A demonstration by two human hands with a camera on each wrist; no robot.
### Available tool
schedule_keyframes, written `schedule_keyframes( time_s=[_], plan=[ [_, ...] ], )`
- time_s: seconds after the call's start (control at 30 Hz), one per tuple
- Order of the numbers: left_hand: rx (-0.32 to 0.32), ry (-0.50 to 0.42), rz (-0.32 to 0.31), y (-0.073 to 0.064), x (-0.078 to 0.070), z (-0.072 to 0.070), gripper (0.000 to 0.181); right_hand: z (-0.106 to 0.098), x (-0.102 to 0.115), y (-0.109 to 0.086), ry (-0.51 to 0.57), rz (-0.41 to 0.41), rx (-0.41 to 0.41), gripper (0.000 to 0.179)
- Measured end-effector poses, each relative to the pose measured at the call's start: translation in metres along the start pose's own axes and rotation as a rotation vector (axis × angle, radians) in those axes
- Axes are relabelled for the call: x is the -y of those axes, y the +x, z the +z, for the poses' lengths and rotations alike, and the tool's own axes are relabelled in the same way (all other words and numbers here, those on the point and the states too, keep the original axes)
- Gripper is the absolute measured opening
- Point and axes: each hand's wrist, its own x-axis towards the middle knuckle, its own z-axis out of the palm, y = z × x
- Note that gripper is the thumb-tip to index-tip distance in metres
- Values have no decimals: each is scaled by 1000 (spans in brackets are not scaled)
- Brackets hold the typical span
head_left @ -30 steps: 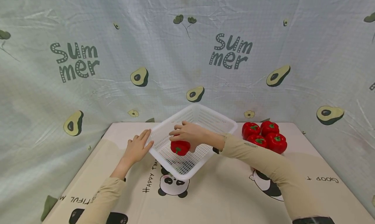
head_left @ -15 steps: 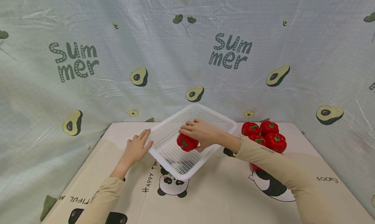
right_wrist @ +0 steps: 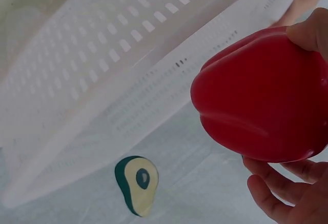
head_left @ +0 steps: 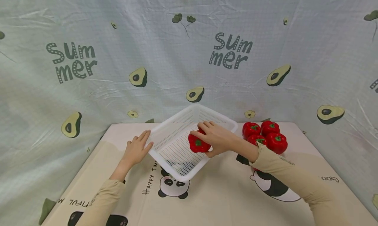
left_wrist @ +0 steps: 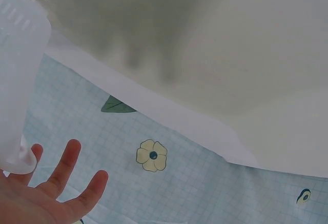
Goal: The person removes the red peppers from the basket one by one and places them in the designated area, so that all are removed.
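A red bell pepper (head_left: 198,144) with a green stem is held in my right hand (head_left: 220,139), over the right side of the white plastic basket (head_left: 174,119). In the right wrist view the thumb and fingers grip the pepper (right_wrist: 261,96) from opposite sides. My left hand (head_left: 135,150) rests at the basket's left corner, touching its rim. The left wrist view shows spread, fairly straight fingers of the left hand (left_wrist: 56,193) by the basket corner (left_wrist: 23,80); the thumb is out of sight there. Only the perforated bottom shows inside the basket.
Several red bell peppers (head_left: 277,142) stand grouped right of the basket, partly behind the right sleeve (head_left: 283,170). A bit of red shows under that sleeve. A patterned cloth (head_left: 165,55) hangs behind the table (head_left: 218,199).
My right hand has carried the bell pepper rightward and slightly up, from the basket's middle towards its right side. My left hand keeps its place at the corner.
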Motion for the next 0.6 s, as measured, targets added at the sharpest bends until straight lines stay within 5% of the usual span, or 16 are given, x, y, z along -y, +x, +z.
schedule_keyframes(
  time_s=[0.6],
  plan=[
    [-14, 9, -2, 0, -1, 0, 56, -13, -4, -51, -69, 155, -118, 81]
  ],
)
